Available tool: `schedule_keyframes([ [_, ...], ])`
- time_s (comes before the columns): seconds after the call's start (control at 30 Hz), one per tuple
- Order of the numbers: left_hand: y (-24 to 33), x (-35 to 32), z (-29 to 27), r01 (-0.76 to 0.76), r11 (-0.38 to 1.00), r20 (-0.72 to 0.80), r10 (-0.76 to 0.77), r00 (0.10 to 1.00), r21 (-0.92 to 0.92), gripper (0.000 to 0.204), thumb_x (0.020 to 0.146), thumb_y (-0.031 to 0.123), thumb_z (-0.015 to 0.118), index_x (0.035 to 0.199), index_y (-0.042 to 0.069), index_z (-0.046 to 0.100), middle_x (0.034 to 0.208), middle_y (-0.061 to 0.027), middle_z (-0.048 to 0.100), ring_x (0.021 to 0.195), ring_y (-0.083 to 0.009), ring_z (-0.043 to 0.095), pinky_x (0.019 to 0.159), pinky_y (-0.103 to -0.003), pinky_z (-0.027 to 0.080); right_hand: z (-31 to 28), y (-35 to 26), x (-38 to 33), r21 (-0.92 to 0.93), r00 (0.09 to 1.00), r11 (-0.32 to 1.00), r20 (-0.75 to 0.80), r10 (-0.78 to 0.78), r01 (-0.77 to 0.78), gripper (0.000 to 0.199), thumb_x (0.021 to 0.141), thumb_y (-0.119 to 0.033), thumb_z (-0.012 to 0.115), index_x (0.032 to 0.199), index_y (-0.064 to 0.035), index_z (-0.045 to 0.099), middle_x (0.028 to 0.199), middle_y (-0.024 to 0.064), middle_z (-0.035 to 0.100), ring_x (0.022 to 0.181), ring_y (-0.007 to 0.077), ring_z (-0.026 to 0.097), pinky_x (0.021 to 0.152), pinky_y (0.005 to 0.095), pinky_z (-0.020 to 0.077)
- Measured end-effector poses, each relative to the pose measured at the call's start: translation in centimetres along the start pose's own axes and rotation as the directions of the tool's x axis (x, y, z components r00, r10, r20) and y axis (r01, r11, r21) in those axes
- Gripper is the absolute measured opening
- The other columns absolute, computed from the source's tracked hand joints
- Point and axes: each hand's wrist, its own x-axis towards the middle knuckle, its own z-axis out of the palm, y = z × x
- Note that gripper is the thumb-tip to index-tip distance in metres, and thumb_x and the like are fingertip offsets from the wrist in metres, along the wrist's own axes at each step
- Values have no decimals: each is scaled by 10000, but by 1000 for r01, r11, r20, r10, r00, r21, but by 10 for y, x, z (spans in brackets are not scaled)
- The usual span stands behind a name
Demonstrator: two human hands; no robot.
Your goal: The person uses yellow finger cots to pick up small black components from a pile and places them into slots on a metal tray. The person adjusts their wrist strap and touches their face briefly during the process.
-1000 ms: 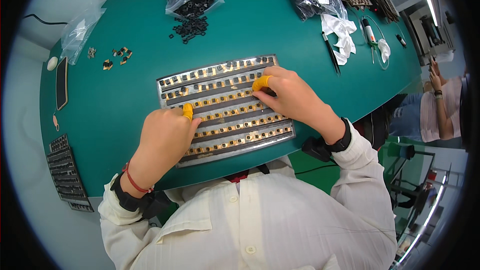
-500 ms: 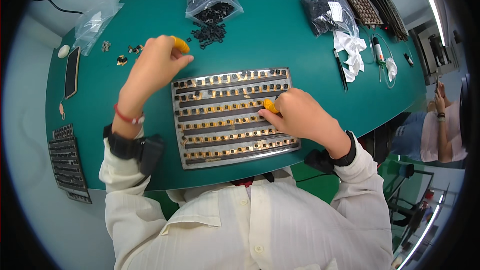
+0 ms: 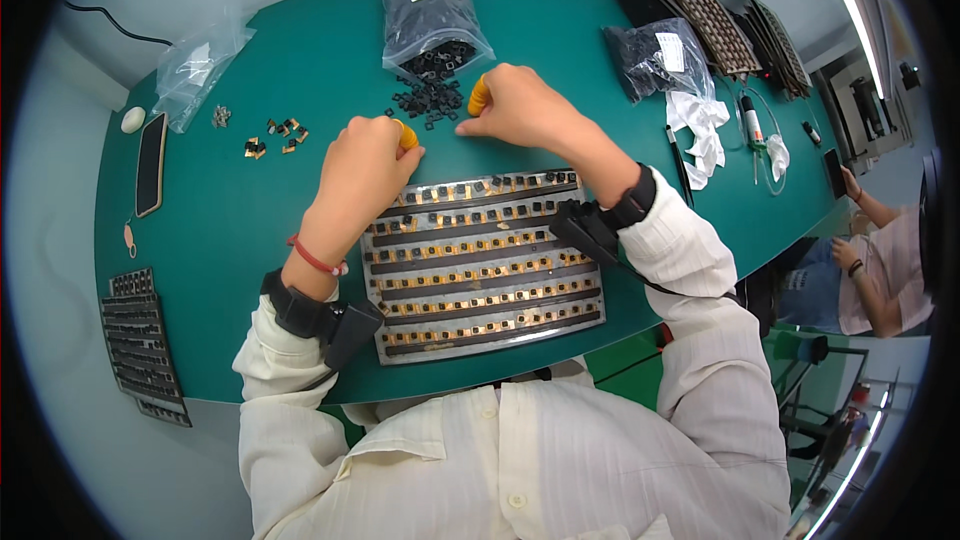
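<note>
My left hand [image 3: 365, 172] is closed above the tray's far left corner, a yellow finger cot on its index finger. Whatever its fingertips pinch, if anything, is hidden. At the right edge of a loose pile of small black square frames [image 3: 430, 98] is my right hand [image 3: 522, 112], also wearing a yellow finger cot. Its thumb and index finger are drawn together, and I cannot make out what is between them. Below both hands lies a metal tray [image 3: 490, 342] with several rows of small black square parts on gold-coloured strips.
Behind the pile stands an open bag [image 3: 430, 15] of black parts. Small gold-and-black pieces [image 3: 290, 130] and a phone [image 3: 150, 165] lie left. On the right are another bag [image 3: 650, 60], white tissue [image 3: 700, 135], tweezers [image 3: 680, 165] and a dispensing syringe [image 3: 752, 120]. Another person [image 3: 875, 260] sits beyond.
My right hand has gone from the tray's right side up to the black pile. My left hand has come right and nearer, over the tray's far left corner.
</note>
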Motion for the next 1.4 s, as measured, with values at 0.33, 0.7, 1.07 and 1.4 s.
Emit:
schedule_keyframes([
  [0.33, -26, 1, -16, 14, 999, -64, -11, 998, 42, 199, 802, 65, 745, 895, -99, 683, 790, -202, 704, 729, -302, 710, 656, -353, 565, 8, -14, -11, -31, 999, 999, -7, -36, 36, 175, 764, -98, 751, 863, 43, 726, 797, 249, 683, 763, 386, 691, 718, 417, 556],
  [0.7, -16, 4, -7, -77, 988, 8, 78, 997, -131, 187, 791, 33, 738, 929, -86, 697, 871, -195, 702, 769, -271, 696, 699, -353, 542, -5, 4, -17, 35, 999, 999, -46, -26, 27, 196, 809, -63, 724, 963, 59, 722, 868, 216, 720, 802, 300, 721, 720, 364, 563],
  [1.07, -5, 2, -7, -4, 995, 33, 8, 999, -100, 113, 779, 65, 690, 812, -44, 689, 801, -192, 676, 763, -352, 669, 693, -420, 542, 16, -6, -14, 4, 992, 994, -63, -105, 106, 182, 774, -61, 742, 929, 31, 724, 813, 189, 708, 751, 305, 702, 704, 367, 551],
  [1.4, 15, -43, -23, -178, 974, 92, 192, 977, -143, 159, 768, 80, 722, 840, -60, 698, 685, -109, 628, 580, -216, 601, 555, -323, 480, 15, -4, -10, 35, 983, 987, -103, -153, 157, 131, 733, -53, 757, 833, 23, 719, 785, 225, 690, 762, 357, 696, 713, 414, 557],
])
